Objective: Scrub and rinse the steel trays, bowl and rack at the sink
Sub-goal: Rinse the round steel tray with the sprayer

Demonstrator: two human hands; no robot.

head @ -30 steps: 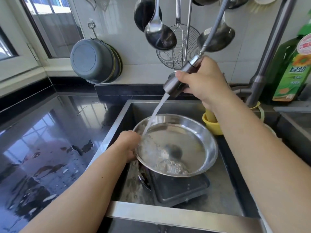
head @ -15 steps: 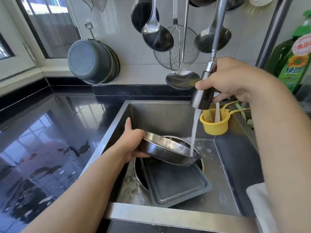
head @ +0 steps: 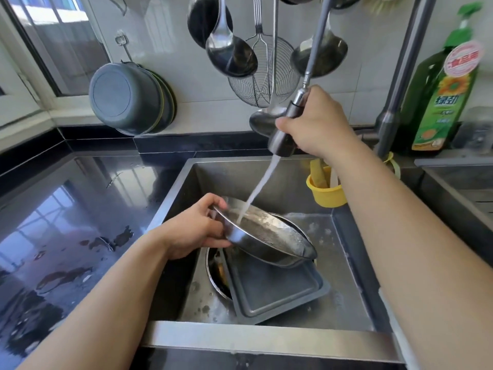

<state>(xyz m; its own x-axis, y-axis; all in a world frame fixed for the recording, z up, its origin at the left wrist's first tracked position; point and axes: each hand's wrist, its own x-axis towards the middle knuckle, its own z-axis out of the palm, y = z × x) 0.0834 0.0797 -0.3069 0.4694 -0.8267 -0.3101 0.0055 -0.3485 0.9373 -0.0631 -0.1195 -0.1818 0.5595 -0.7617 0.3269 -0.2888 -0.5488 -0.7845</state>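
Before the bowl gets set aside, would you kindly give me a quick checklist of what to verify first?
1. Left hand grips the bowl rim: ok.
2. Right hand holds the sprayer: ok.
3. Water stream lands on the bowl: ok.
4. Bowl tilted over the sink so water drains: ok.
5. Bowl fully free of suds: cannot tell.
6. Tray beneath rinsed: cannot tell.

Left hand (head: 193,231) lowered, right hand (head: 317,124) raised, both clenched.
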